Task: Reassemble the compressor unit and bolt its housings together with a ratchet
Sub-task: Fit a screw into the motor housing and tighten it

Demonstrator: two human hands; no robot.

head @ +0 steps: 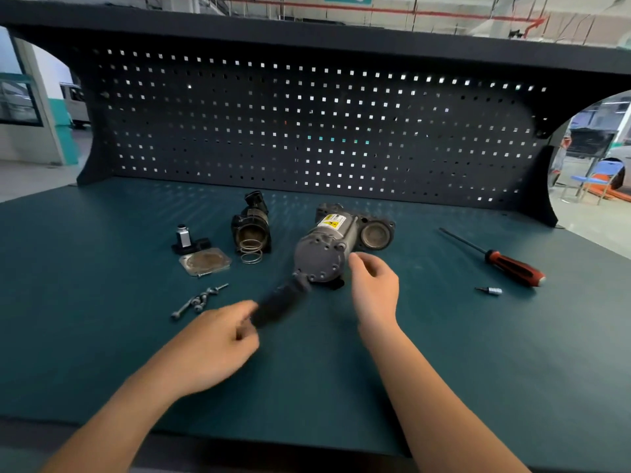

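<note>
The grey compressor motor body [324, 250] lies mid-bench, its round end cap facing me and a yellow warning label on its side. A black, motion-blurred cable sleeve [280, 305] runs from its lower end toward my left hand [215, 339], whose curled fingers hold the sleeve's near end. My right hand [374, 288] hovers just right of the end cap with fingers relaxed, fingertips at the cap's edge and holding nothing. The black cylinder housing [251, 227] with a coil spring [251, 255] at its mouth sits to the left. Several bolts [198, 300] lie near my left hand.
A square metal cover plate [205, 262] and a small valve part [186, 238] lie left of the housing. A red-and-black screwdriver [512, 264] and a small bit socket [491, 290] lie at the right. A pegboard wall [307, 131] closes the back of the green bench [102, 336].
</note>
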